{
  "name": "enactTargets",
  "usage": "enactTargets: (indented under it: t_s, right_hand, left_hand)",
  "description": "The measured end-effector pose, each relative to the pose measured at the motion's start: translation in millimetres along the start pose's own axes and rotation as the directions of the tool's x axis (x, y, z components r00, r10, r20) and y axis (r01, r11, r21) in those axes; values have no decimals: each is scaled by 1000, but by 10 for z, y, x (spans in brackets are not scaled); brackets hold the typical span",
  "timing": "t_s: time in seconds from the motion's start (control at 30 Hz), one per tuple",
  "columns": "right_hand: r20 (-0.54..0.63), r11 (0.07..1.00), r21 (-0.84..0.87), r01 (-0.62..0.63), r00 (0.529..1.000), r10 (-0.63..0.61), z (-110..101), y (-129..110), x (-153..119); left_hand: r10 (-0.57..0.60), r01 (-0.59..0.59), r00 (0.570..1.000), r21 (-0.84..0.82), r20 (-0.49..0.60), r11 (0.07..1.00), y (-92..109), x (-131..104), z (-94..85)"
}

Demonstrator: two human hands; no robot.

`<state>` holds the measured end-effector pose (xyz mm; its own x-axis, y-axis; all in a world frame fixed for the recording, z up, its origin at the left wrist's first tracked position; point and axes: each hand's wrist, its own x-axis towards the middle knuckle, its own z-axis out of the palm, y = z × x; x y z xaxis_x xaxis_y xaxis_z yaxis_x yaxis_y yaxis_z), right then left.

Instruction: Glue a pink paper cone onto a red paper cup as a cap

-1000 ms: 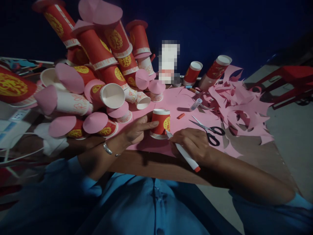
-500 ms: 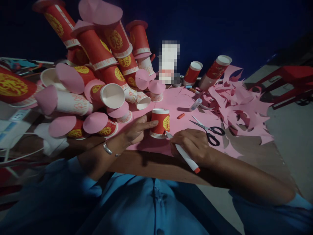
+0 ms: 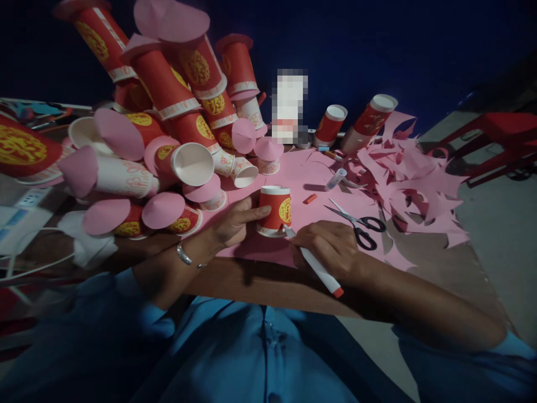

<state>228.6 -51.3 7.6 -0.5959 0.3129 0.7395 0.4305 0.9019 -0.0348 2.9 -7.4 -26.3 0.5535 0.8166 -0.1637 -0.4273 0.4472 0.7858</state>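
A paper cup (image 3: 271, 210) wrapped in red with a yellow emblem stands slightly tilted near the table's front edge. My left hand (image 3: 237, 221) grips it from the left, thumb across its side and the other fingers hidden behind. In my right hand (image 3: 329, 249) is a white marker (image 3: 316, 267) with a red end, its tip against the cup's pale lower band. Pink paper (image 3: 289, 168) lies under the cup. Just beyond my right hand rest black-handled scissors (image 3: 361, 229), partly spread, and a small red marker cap (image 3: 310, 199).
Decorated cups with pink paper cones (image 3: 165, 75) are piled at the left. Pink scraps (image 3: 413, 173) heap at the right. A glue stick (image 3: 335, 179) and two red-wrapped cups (image 3: 330, 126) stand farther back. A white cable (image 3: 37, 268) hangs at left; a red stool (image 3: 495, 134) stands beyond.
Almost nothing differs. Both hands keep their places on the cup and the marker, with the marker tip still at the cup's lower band.
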Motion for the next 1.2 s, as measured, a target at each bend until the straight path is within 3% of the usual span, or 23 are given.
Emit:
enactTargets:
  t_s: [0.33,0.53,1.2]
  right_hand:
    - [-47,1000,-9,-7,999,7,40,-6,-19]
    - [0,1000,-10,-26,1000,26,15,-22,-24]
    - [-27,998,53,23,999,-22,14,-24,-9]
  left_hand:
    - [-14,14,1000,-19,-4,1000,-1,-12,-9]
    - [-4,4,1000,-14,-17,1000,6,-7,0]
    - [39,-38,998,34,-44,999,4,-5,38]
